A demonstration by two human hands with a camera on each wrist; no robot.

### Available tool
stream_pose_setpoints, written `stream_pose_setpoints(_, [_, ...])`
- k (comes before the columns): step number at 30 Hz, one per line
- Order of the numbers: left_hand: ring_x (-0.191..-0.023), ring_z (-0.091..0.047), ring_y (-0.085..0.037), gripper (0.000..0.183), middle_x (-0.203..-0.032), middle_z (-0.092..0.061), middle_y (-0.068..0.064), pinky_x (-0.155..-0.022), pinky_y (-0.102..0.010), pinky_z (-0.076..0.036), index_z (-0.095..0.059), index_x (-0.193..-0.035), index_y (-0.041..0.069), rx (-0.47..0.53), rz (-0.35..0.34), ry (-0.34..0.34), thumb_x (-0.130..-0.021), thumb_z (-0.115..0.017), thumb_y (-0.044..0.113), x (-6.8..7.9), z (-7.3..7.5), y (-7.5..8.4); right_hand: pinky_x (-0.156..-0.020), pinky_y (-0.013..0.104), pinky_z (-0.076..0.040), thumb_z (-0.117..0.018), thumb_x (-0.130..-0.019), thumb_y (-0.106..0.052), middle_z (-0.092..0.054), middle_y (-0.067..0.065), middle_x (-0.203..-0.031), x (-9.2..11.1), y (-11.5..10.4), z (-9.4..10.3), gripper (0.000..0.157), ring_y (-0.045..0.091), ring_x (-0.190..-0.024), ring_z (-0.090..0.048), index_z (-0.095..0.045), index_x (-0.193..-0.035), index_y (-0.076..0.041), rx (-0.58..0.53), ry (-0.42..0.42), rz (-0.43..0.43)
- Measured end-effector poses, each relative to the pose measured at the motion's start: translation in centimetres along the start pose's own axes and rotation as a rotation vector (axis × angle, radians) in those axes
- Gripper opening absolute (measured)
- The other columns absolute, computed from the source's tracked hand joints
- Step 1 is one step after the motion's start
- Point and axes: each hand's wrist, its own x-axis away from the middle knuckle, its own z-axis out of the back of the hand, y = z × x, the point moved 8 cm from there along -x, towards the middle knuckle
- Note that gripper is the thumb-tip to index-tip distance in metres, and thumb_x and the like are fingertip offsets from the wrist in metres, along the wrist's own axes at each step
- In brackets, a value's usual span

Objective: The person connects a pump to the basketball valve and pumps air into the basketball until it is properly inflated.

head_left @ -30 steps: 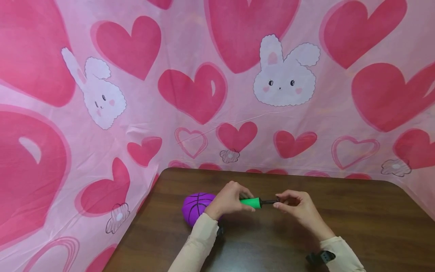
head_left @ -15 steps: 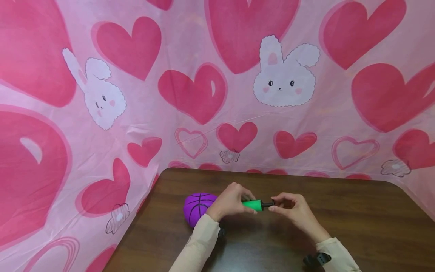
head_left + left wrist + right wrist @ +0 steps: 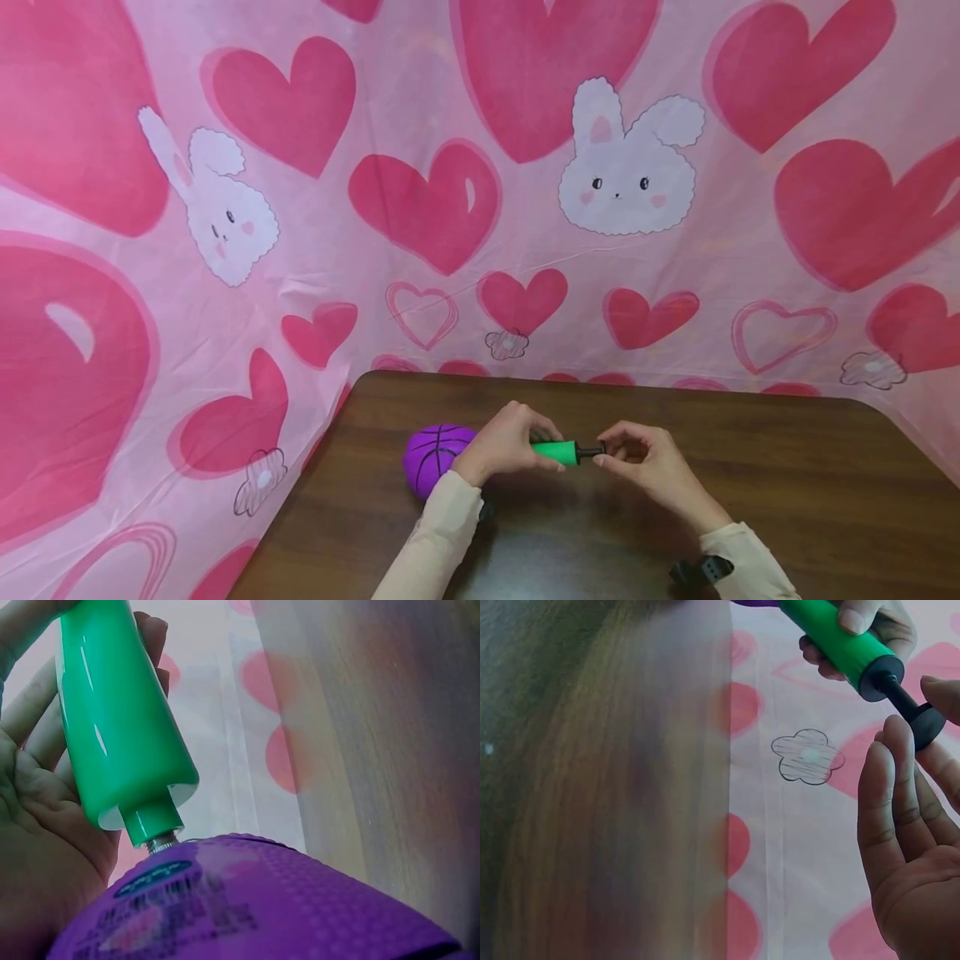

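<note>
A green hand pump [image 3: 557, 452] is gripped around its barrel by my left hand [image 3: 504, 446]. Its metal tip meets the purple ball [image 3: 300, 900], as the left wrist view shows. That ball, a basketball with black seams, sits on the table at the left, partly behind my left wrist in the head view. At the pump's other end, my right hand [image 3: 651, 458] pinches the black plunger handle [image 3: 925, 727] between thumb and fingers. A short length of the black rod [image 3: 896, 691] shows outside the barrel.
The dark brown wooden table [image 3: 810, 492] has rounded far corners. Behind and to the left of it hangs a pink cloth [image 3: 525, 242] printed with hearts and rabbits. Dark bands sit at both wrists, the right band [image 3: 705, 572] near the front edge of view.
My right hand has moved left with the plunger handle, so less of the rod shows outside the barrel than a second ago. My left hand and the ball have barely shifted.
</note>
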Motion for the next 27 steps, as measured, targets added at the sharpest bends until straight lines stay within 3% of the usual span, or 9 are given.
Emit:
stream_pose_setpoints(11, [-0.077,-0.065,0.004,0.032,-0.093,-0.080,0.010,-0.077,-0.014,-0.056,-0.084,-0.105,0.014,-0.008,-0.001,0.002,-0.077,-0.094,0.026,0.0,0.4,0.1,-0.062,0.028,-0.058,-0.083,-0.086,-0.006,-0.072,-0.005,-0.078,-0.1,-0.1,1.3,0.018,0.011,-0.066,-0.067,-0.074,-0.102,-0.006,0.020,0.021,-0.013])
stream_pose_setpoints(16, [-0.079,-0.065,0.003,0.031,-0.093,-0.080,0.010,-0.078,-0.015,-0.056,-0.084,-0.105,0.015,0.012,0.008,0.008,-0.078,-0.094,0.025,0.1,0.9,-0.1,-0.064,0.027,-0.056,-0.081,-0.087,-0.005,-0.072,-0.009,-0.078,0.1,-0.2,2.9,0.017,0.010,-0.068,-0.066,-0.073,-0.102,-0.005,0.027,0.059,-0.031])
stream_pose_setpoints(22, [-0.080,-0.065,0.001,0.032,-0.095,-0.080,0.009,-0.078,-0.017,-0.056,-0.084,-0.106,0.015,0.018,0.015,0.032,-0.078,-0.093,0.027,0.2,1.6,-0.3,-0.063,0.027,-0.057,-0.077,-0.089,0.002,-0.072,-0.015,-0.081,0.3,-0.3,4.9,0.016,0.009,-0.068,-0.067,-0.071,-0.103,-0.003,-0.012,0.095,0.006])
stream_pose_setpoints(27, [-0.081,-0.065,0.000,0.031,-0.096,-0.080,0.009,-0.079,-0.018,-0.056,-0.084,-0.105,0.016,0.021,0.023,0.060,-0.078,-0.093,0.028,0.4,2.0,-0.8,-0.063,0.026,-0.060,-0.074,-0.090,0.007,-0.073,-0.016,-0.083,0.3,-0.4,6.3,0.021,0.008,-0.067,-0.069,-0.073,-0.103,-0.010,-0.056,0.121,0.027])
